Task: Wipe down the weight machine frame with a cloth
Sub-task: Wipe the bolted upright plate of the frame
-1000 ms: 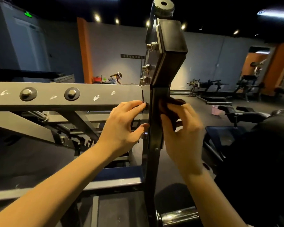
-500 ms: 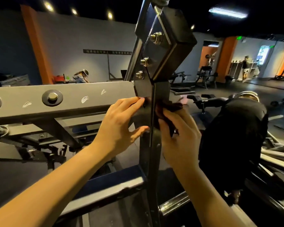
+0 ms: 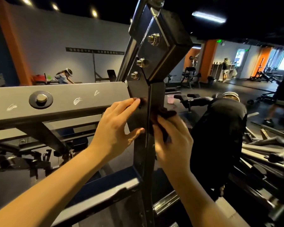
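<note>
The weight machine frame has a dark upright post (image 3: 147, 161) rising through the middle and a grey horizontal beam (image 3: 64, 102) joining it from the left. My right hand (image 3: 172, 141) grips a dark cloth (image 3: 164, 113) and presses it against the right face of the post. My left hand (image 3: 116, 126) rests on the left face of the post, fingers straight, thumb touching the metal. A bolted black bracket (image 3: 156, 51) sits just above both hands.
A black padded roller (image 3: 220, 136) stands close on the right. Chrome bars and levers (image 3: 269, 153) lie at the lower right. A pink cup (image 3: 170, 99) sits on the floor beyond. A person (image 3: 280, 102) stands at the far right; another (image 3: 64, 76) bends by the back wall.
The view has swung further right around the post, showing more of the gym's right side. Both hands stay on the post at about the same height, the right still holding the cloth.
</note>
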Motion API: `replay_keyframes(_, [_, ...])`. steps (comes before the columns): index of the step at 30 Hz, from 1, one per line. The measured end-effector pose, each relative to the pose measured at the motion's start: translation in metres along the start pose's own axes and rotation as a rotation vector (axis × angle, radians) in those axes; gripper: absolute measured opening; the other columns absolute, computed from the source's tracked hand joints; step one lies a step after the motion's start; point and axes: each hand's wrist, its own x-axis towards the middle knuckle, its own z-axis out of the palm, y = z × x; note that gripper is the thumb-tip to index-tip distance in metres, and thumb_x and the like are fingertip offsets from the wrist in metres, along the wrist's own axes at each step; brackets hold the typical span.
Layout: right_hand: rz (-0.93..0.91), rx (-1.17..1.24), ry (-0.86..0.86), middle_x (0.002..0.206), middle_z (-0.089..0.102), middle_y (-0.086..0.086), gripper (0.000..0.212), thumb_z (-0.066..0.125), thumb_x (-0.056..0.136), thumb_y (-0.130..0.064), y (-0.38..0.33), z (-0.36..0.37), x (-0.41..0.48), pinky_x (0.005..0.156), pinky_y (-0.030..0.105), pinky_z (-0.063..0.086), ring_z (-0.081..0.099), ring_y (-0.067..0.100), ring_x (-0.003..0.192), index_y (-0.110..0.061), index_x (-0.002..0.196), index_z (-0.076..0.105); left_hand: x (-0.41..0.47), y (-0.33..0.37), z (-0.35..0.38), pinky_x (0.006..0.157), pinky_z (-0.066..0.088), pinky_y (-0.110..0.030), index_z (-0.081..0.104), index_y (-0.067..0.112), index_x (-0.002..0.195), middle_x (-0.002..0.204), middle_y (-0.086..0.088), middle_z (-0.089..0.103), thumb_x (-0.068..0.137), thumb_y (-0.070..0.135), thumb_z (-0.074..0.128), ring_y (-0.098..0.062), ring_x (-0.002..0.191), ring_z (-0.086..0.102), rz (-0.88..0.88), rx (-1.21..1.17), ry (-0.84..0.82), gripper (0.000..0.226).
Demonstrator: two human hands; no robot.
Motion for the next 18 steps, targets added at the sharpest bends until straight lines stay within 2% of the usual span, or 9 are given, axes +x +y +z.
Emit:
replay_keyframes(3, [0.116, -0.067, -0.144, 0.112, 0.067, -0.005, 0.019, 0.075, 0.088, -0.014, 0.015, 0.004, -0.068, 0.094, 0.008, 0.045, 0.062, 0.004, 0.100, -0.015, 0.107, 0.075, -0.002, -0.002, 0.002, 0.108, 0.043, -0.048, 0.046, 0.008, 0.150, 0.149, -0.010, 0.052, 0.078, 0.031, 0.086, -0.031, 0.132, 0.050, 0.005, 0.006, -0.009, 0.085])
replay_keyframes(5, [0.169, -0.056, -0.162, 0.109, 0.068, -0.008, 0.017, 0.075, 0.088, -0.013, 0.015, 0.005, -0.071, 0.093, 0.006, 0.044, 0.064, 0.005, 0.098, -0.016, 0.104, 0.075, -0.002, -0.004, 0.002, 0.107, 0.045, -0.051, 0.046, 0.009, 0.151, 0.149, -0.011, 0.052, 0.076, 0.027, 0.088, -0.031, 0.131, 0.049, 0.006, -0.003, -0.006, 0.088])
replay_keyframes(8, [0.105, -0.012, -0.057, 0.104, 0.063, -0.011, 0.009, 0.067, 0.093, -0.014, -0.002, -0.002, -0.015, 0.081, 0.019, 0.052, 0.062, 0.006, 0.091, -0.015, 0.102, 0.071, -0.003, -0.003, 0.001, 0.108, 0.046, -0.053, 0.044, 0.010, 0.153, 0.152, -0.010, 0.049, 0.077, 0.025, 0.088, -0.031, 0.134, 0.047, 0.005, -0.046, -0.005, 0.089])
replay_keyframes(10, [0.085, 0.013, 0.030, 0.106, 0.061, -0.013, 0.012, 0.068, 0.094, -0.012, -0.011, -0.008, 0.027, 0.082, 0.027, 0.056, 0.064, 0.008, 0.096, -0.013, 0.105, 0.070, -0.011, 0.001, 0.001, 0.111, 0.045, -0.050, 0.042, 0.010, 0.154, 0.154, -0.011, 0.046, 0.079, 0.025, 0.084, -0.031, 0.136, 0.046, -0.025, -0.047, 0.009, 0.087])
replay_keyframes(12, [0.069, 0.051, 0.080, 0.112, 0.065, -0.006, 0.015, 0.069, 0.095, -0.011, -0.012, -0.009, 0.040, 0.087, 0.031, 0.058, 0.066, 0.011, 0.103, -0.010, 0.110, 0.069, -0.027, 0.005, 0.006, 0.105, 0.050, -0.047, 0.046, 0.008, 0.151, 0.146, -0.014, 0.049, 0.084, 0.025, 0.080, -0.030, 0.129, 0.051, -0.096, -0.054, 0.056, 0.076])
replay_keyframes(15, [0.086, 0.037, -0.005, 0.117, 0.065, -0.001, 0.020, 0.070, 0.093, -0.011, -0.001, 0.003, -0.016, 0.085, 0.034, 0.058, 0.065, 0.014, 0.104, -0.010, 0.113, 0.068, -0.050, 0.007, 0.019, 0.094, 0.053, -0.046, 0.061, 0.011, 0.138, 0.128, -0.007, 0.058, 0.089, 0.032, 0.073, -0.022, 0.116, 0.055, -0.228, -0.116, 0.071, 0.054])
replay_keyframes(18, [0.264, -0.021, -0.196, 0.122, 0.063, -0.007, 0.024, 0.071, 0.090, -0.018, 0.012, 0.016, -0.106, 0.085, 0.036, 0.058, 0.063, 0.010, 0.108, -0.016, 0.114, 0.068, -0.061, 0.008, 0.030, 0.092, 0.053, -0.050, 0.069, 0.016, 0.129, 0.121, 0.000, 0.068, 0.089, 0.034, 0.070, -0.020, 0.114, 0.057, -0.238, -0.100, -0.025, 0.044])
